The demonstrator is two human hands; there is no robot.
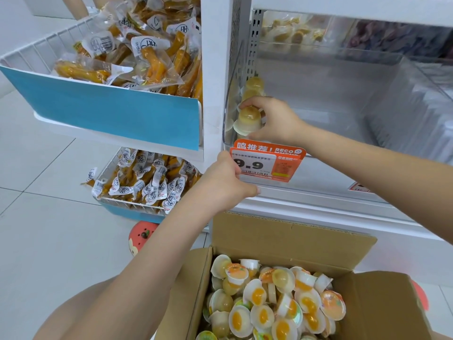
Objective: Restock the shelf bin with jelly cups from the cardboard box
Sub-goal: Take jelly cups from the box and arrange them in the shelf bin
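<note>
Jelly cups (274,305): bulk stock held in the open cardboard box (294,231) below the shelf; only a few are stacked in the left corner of the clear shelf bin (318,94), so restocking is judged barely begun. One jelly cup (248,120) is grasped by the right hand (272,119) inside the bin. The price tag (267,163) is pinched by the left hand (225,185).

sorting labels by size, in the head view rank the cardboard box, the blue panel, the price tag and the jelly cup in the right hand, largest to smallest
1. cardboard box, though nearness to the camera inflates it
2. blue panel
3. price tag
4. jelly cup, held by the right hand
</note>
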